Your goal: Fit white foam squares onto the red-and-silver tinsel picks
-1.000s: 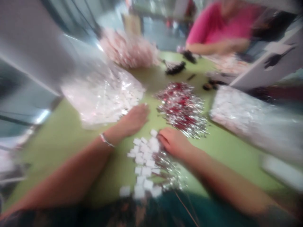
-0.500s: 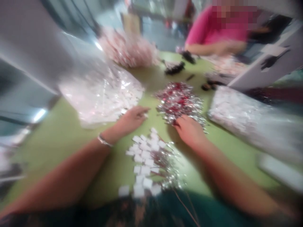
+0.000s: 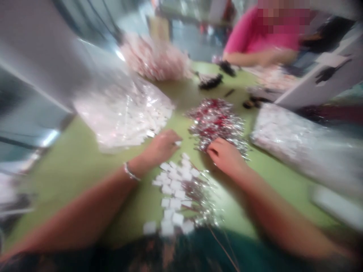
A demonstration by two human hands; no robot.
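My left hand point(image 3: 163, 145) is closed with bent fingers, and a small white square piece point(image 3: 178, 143) shows at its fingertips. It is just right of a clear plastic bag point(image 3: 113, 121) holding many white pieces. My right hand point(image 3: 227, 155) is pinched at the near edge of a pile of shiny silver and red strands point(image 3: 217, 121); what lies between its fingers is too blurred to tell. Between my forearms, white square tags point(image 3: 174, 185) lie in an overlapping group, with thin silver-tipped strands point(image 3: 205, 200) running right from them.
A pink bundle in clear wrapping point(image 3: 155, 60) stands at the back of the green table point(image 3: 68, 166). Dark clustered items point(image 3: 211, 81) lie beyond the shiny pile. Another clear bag of white contents point(image 3: 283, 132) lies to the right. Across the table, a person in pink point(image 3: 245, 34) has arms over pale items.
My left hand has drawn slightly right and toward the middle, away from the bag, fingers more curled. My right hand has hardly moved at the pile. The view has shifted a little.
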